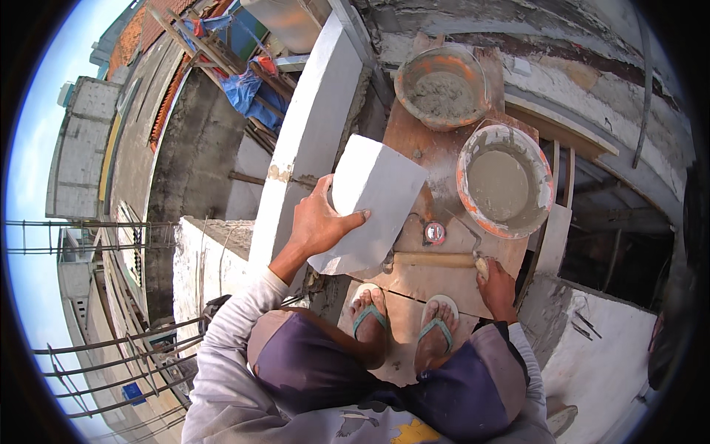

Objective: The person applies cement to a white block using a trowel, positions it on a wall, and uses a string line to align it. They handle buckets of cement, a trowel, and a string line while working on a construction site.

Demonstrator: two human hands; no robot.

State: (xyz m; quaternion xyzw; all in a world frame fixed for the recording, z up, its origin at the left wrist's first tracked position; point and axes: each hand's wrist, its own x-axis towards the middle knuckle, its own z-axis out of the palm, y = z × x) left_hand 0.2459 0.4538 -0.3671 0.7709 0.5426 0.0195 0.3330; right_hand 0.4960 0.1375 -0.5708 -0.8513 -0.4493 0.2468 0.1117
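Observation:
A white lightweight block (373, 207) is tilted in front of me, with my left hand (319, 226) closed on its left edge, thumb across the near face. Low on the right, my right hand (498, 290) is closed around the handle of a trowel (477, 244), whose thin bent metal neck points away from me. Beside that hand lies a hammer with a wooden handle (436, 259); its head is partly hidden by the block. A red and white tape measure (435, 233) rests on the wooden board (414, 181) close by.
An orange bucket (464, 185) of smooth wet grey mix stands on the board; behind it, another bucket (403, 83) holds thicker mortar. A white block wall (314, 96) runs along the left. Bare rebar (118, 344) juts out at left. Dark openings (614, 237) lie right of the board.

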